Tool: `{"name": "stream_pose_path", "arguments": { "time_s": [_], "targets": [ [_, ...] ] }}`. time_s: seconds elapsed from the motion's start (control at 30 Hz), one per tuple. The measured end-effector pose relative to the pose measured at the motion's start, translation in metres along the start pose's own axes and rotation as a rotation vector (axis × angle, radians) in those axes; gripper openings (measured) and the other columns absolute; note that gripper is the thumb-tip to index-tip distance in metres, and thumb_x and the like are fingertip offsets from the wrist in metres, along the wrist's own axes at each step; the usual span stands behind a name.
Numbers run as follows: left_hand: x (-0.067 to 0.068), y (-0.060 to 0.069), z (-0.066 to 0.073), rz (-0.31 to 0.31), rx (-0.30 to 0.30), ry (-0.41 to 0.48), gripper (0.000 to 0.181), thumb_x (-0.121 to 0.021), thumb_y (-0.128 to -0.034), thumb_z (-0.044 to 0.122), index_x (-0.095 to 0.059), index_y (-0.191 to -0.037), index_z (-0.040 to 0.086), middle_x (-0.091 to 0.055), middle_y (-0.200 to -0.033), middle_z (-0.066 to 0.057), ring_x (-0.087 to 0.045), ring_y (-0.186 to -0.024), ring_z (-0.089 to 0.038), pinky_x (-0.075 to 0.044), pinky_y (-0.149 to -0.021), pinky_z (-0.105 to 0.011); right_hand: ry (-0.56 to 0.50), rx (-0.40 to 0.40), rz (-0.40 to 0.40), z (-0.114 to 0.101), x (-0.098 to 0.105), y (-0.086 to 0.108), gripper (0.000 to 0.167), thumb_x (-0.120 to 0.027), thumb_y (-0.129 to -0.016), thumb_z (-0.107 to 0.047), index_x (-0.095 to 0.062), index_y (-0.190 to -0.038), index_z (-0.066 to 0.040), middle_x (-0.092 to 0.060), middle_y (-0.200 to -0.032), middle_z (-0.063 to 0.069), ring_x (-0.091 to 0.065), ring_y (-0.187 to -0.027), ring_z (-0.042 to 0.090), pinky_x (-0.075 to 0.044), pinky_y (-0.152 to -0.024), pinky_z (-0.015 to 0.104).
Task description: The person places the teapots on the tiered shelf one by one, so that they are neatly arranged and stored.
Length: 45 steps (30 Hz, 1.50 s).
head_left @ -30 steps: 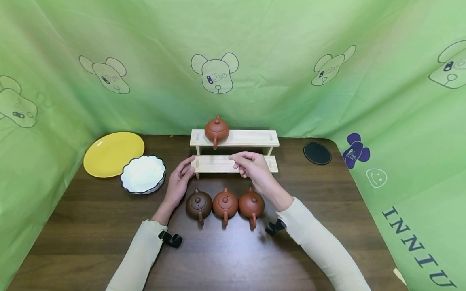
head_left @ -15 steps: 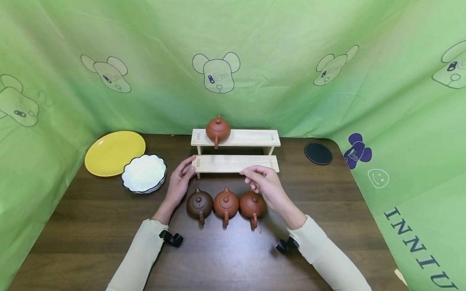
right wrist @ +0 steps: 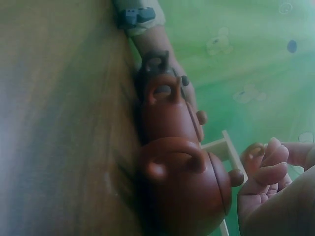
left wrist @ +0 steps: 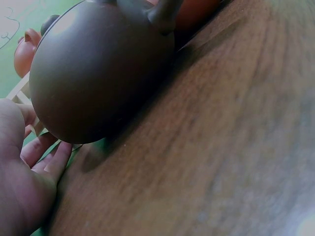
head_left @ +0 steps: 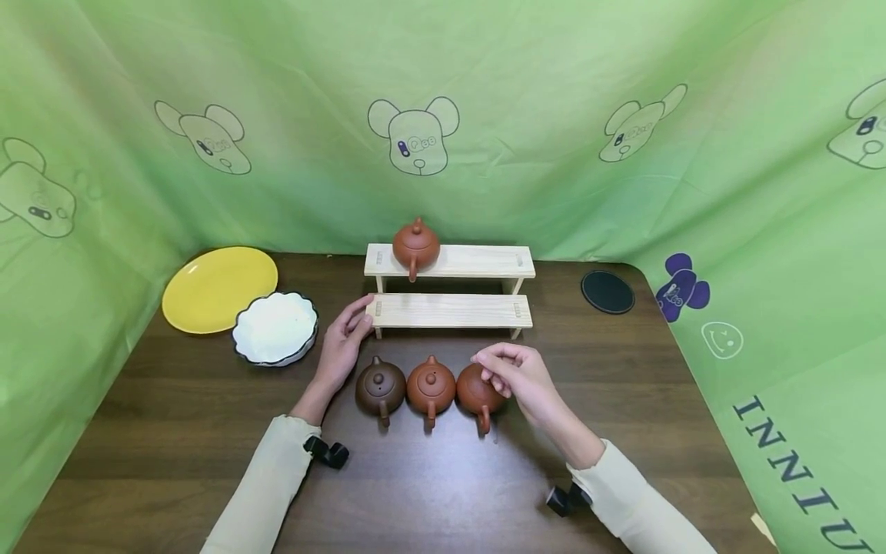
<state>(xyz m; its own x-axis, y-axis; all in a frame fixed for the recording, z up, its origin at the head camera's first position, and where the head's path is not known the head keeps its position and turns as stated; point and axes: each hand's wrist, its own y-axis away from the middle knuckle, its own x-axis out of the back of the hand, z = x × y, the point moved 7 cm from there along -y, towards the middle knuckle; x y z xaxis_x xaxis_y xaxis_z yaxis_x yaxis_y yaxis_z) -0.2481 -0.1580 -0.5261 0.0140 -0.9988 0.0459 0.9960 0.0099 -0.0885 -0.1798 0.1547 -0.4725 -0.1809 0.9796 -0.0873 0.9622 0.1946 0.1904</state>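
Near the middle of the frame, we see three teapots in a close row on the surface [head_left: 429, 500]: the brown teapot [head_left: 380, 391] at the left, then the middle teapot [head_left: 431, 392] and the right teapot [head_left: 476, 398], each with its handle toward the bottom edge. The right hand [head_left: 517, 378] is over the back part of the right teapot — its thumb and index finger are together, the other fingers curled. The left hand [head_left: 339, 350] rests at the left end of the lower step of the stand [head_left: 450, 311]; whether it clamps the wood, we cannot tell. On the upper step, toward the left, stands the upper teapot [head_left: 416, 248]. At the left of the frame, the bowl [head_left: 273, 327] overlaps the yellow plate [head_left: 220, 288] in our view; at the right lies a black disc [head_left: 607, 292].
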Motion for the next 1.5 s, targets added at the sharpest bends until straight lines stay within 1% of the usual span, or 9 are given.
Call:
{"name": "stream_pose_path", "arguments": {
  "time_s": [0.17, 0.33, 0.57, 0.8, 1.07, 1.2, 1.4, 1.5],
  "targets": [
    [-0.001, 0.000, 0.002, -0.004, -0.002, 0.001, 0.044, -0.059, -0.1172, 0.015, -0.058, -0.161, 0.007, -0.063, -0.157, -0.021, -0.059, -0.145, -0.029, -0.056, -0.105, -0.016, 0.019, 0.003, 0.005, 0.004, 0.004, 0.007, 0.011, -0.073, -0.106, -0.009, -0.081, -0.100, -0.004, -0.068, -0.071, -0.005, -0.050, -0.057, 0.004, -0.038, -0.049, 0.015],
    [0.000, 0.000, 0.002, 0.005, -0.004, 0.004, 0.044, -0.059, -0.1171, 0.013, -0.058, -0.160, 0.007, -0.064, -0.155, -0.022, -0.060, -0.144, -0.031, -0.056, -0.105, -0.016, 0.034, -0.005, 0.002, 0.008, 0.006, 0.015, 0.011, -0.073, -0.106, -0.008, -0.078, -0.097, -0.003, -0.068, -0.071, -0.005, -0.051, -0.057, 0.004, -0.037, -0.049, 0.015],
    [-0.002, 0.000, 0.001, 0.004, 0.004, 0.001, 0.044, -0.059, -0.1171, 0.014, -0.058, -0.161, 0.007, -0.063, -0.157, -0.020, -0.059, -0.146, -0.029, -0.056, -0.104, -0.016, 0.045, -0.024, -0.011, 0.018, 0.011, 0.030, 0.014, -0.074, -0.105, -0.009, -0.075, -0.096, 0.002, -0.068, -0.072, -0.004, -0.051, -0.057, 0.004, -0.038, -0.049, 0.015],
    [-0.003, 0.000, 0.002, -0.002, 0.015, -0.013, 0.044, -0.059, -0.1174, 0.016, -0.058, -0.161, 0.009, -0.062, -0.158, -0.020, -0.058, -0.147, -0.029, -0.056, -0.105, -0.015, 0.071, -0.064, -0.005, 0.031, 0.019, 0.042, 0.012, -0.075, -0.106, -0.010, -0.078, -0.098, -0.001, -0.069, -0.073, -0.004, -0.053, -0.058, 0.004, -0.039, -0.049, 0.015],
    [0.000, 0.001, 0.001, 0.014, 0.016, 0.000, 0.044, -0.060, -0.1168, 0.015, -0.059, -0.160, 0.009, -0.064, -0.155, -0.020, -0.060, -0.144, -0.029, -0.056, -0.104, -0.016, 0.096, -0.121, 0.047, 0.042, 0.025, 0.050, 0.014, -0.079, -0.103, -0.011, -0.079, -0.098, 0.002, -0.069, -0.072, -0.003, -0.053, -0.057, 0.005, -0.039, -0.048, 0.015],
    [0.000, 0.001, 0.001, 0.009, 0.013, 0.003, 0.044, -0.059, -0.1169, 0.014, -0.059, -0.160, 0.009, -0.064, -0.156, -0.021, -0.059, -0.145, -0.030, -0.056, -0.104, -0.016, 0.105, -0.143, 0.064, 0.048, 0.028, 0.053, 0.014, -0.080, -0.101, -0.010, -0.078, -0.097, 0.003, -0.068, -0.072, -0.002, -0.052, -0.056, 0.005, -0.039, -0.048, 0.016],
    [0.000, 0.001, 0.002, 0.003, 0.013, 0.004, 0.045, -0.059, -0.1171, 0.014, -0.058, -0.161, 0.007, -0.062, -0.158, -0.021, -0.058, -0.146, -0.030, -0.056, -0.104, -0.016, 0.093, -0.189, 0.058, 0.060, 0.027, 0.056, 0.010, -0.081, -0.101, -0.011, -0.079, -0.097, -0.002, -0.068, -0.073, -0.001, -0.050, -0.056, 0.004, -0.038, -0.048, 0.016],
    [0.000, 0.001, 0.002, 0.004, 0.010, 0.009, 0.044, -0.059, -0.1171, 0.013, -0.058, -0.161, 0.007, -0.061, -0.158, -0.021, -0.058, -0.146, -0.029, -0.056, -0.104, -0.016, 0.099, -0.206, 0.048, 0.064, 0.024, 0.058, 0.011, -0.082, -0.100, -0.012, -0.081, -0.097, -0.002, -0.068, -0.073, -0.002, -0.049, -0.054, 0.003, -0.037, -0.047, 0.015]
  ]
}}
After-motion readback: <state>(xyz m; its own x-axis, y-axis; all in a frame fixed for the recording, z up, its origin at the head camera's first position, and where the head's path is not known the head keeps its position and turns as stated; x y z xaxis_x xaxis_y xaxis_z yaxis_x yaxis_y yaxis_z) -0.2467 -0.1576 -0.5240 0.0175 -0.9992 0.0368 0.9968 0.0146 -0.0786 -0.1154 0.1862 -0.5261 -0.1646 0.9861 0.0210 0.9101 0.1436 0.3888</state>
